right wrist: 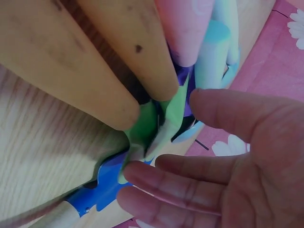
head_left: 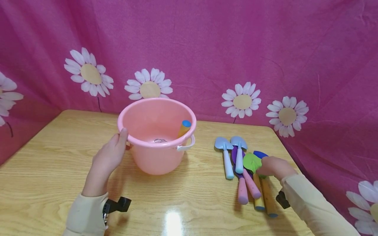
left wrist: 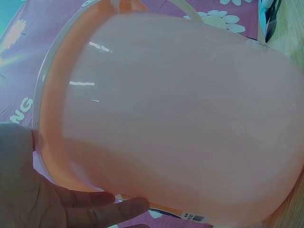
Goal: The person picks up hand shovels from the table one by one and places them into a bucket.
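Note:
A pink bucket [head_left: 157,160] stands upright on the table. My left hand [head_left: 110,154] holds its rim at the near left side, thumb over the edge; in the left wrist view the fingers [left wrist: 107,211] lie along the outside wall. My right hand [head_left: 276,166] reaches over a pile of small garden trowels. In the right wrist view its fingers are extended and spread, the fingertips [right wrist: 137,173] right at the green trowel blades [right wrist: 142,130]. Beside them lies a blue trowel [right wrist: 107,178]. The green trowels have yellow-orange handles [head_left: 268,198].
Left of my right hand lie two light-blue trowels [head_left: 227,162] and purple-bladed trowels with pink handles [head_left: 242,191]. A yellow-orange handle with a blue end [head_left: 184,127] leans inside the bucket. A white bucket handle [head_left: 187,146] hangs at the right. A magenta daisy cloth [head_left: 195,59] hangs behind the table [head_left: 189,209].

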Tool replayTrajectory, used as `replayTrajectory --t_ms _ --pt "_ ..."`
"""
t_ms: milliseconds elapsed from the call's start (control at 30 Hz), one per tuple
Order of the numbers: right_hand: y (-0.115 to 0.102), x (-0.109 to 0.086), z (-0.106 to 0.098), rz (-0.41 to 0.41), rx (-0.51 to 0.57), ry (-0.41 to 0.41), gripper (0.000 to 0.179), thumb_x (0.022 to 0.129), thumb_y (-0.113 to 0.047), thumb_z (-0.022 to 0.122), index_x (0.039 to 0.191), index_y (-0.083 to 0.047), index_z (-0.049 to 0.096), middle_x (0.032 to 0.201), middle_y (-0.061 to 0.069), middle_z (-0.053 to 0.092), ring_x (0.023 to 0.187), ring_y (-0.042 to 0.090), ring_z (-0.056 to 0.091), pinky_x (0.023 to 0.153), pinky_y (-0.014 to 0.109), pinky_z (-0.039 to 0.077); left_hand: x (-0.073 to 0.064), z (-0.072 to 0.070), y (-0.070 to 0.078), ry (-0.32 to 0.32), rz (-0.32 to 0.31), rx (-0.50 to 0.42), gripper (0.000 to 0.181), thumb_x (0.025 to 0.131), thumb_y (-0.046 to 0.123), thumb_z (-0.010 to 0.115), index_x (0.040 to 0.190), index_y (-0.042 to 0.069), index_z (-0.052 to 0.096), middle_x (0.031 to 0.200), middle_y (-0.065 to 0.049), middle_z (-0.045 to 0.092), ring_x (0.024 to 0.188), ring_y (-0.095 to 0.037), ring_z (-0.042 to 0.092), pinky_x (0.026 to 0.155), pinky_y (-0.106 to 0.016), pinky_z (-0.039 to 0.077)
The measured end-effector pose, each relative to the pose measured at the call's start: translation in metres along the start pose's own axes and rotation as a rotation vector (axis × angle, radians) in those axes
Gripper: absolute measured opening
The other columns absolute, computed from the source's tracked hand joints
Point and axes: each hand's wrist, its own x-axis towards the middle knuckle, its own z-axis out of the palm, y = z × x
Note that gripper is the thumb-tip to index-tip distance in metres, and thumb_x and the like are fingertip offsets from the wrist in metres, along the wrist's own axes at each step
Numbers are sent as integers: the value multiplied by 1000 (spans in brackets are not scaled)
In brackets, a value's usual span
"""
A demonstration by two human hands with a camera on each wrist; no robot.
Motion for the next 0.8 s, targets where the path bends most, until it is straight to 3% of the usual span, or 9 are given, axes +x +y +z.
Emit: replayTrajectory --t_ms 167,367,567,800 --pt "1 1 5 8 -18 46 24 79 -20 57 89 1 58 81 11 55 73 27 49 71 46 44 0 2 -1 -6 -5 -16 77 91 57 3 126 -2 37 121 -24 48 111 -42 43 83 -61 33" --pt "-2 0 10 6 -33 92 21 82 -22 56 80 -1 57 73 8 51 68 24 48 64 41 43 1 2 -2 -10 -2 -9 76 91 56 2 125 -2 38 120 -24 49 110 -42 44 84 -60 34" --pt "-6 2 15 -5 -41 162 23 83 -24 56 78 -1 56 68 7 48 64 22 47 57 34 39 1 3 -2 -11 -3 -17 77 91 57 2 127 -2 37 120 -24 48 111 -42 43 84 -60 33" --pt "-4 7 23 -18 -5 222 26 81 -25 57 83 1 58 73 8 50 66 23 47 56 36 39 0 5 -3 -27 -15 -24 76 91 56 2 127 -2 36 122 -25 47 111 -42 42 84 -61 33"
